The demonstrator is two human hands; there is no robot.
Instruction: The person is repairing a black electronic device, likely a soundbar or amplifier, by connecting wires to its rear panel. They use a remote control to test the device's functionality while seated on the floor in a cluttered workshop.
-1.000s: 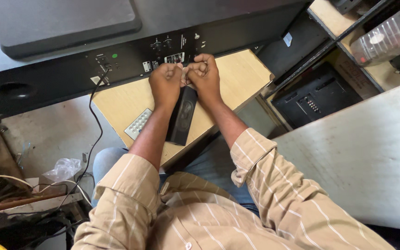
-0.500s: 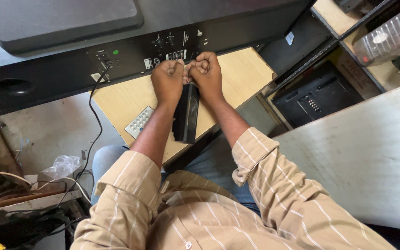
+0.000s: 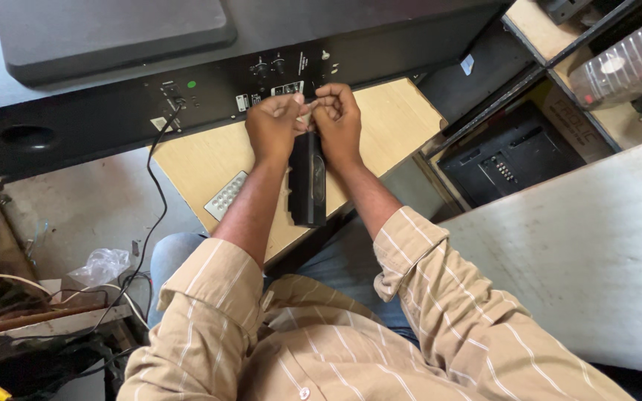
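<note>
Since a second ago the black oblong device (image 3: 307, 182) has swung from a slant to lie nearly straight toward the person, while both hands have stayed bunched at its far end. Left hand (image 3: 275, 130) and right hand (image 3: 339, 122) are curled and pressed knuckle to knuckle, fingertips pinching something small and pale between them that is too hidden to identify. That device rests lengthwise on the desk (image 3: 209, 160), a light wooden board, its near end at the near edge. As a judgement, that end could tip off over the person's lap if the hands pull or twist harder, and whatever small part is pinched could slip and drop out of sight. A grey remote (image 3: 226, 195) lies near the desk's left edge. Along the far edge runs the rear panel (image 3: 276, 70) of a big black unit, with knobs, a green light and a black cable (image 3: 159, 200) trailing to the floor. Beyond, a plastic bottle (image 3: 626, 67) sits on a shelf to the right, a pale slab (image 3: 596, 252) fills the right side, and loose wires and crumpled plastic (image 3: 102, 263) litter the concrete floor
</note>
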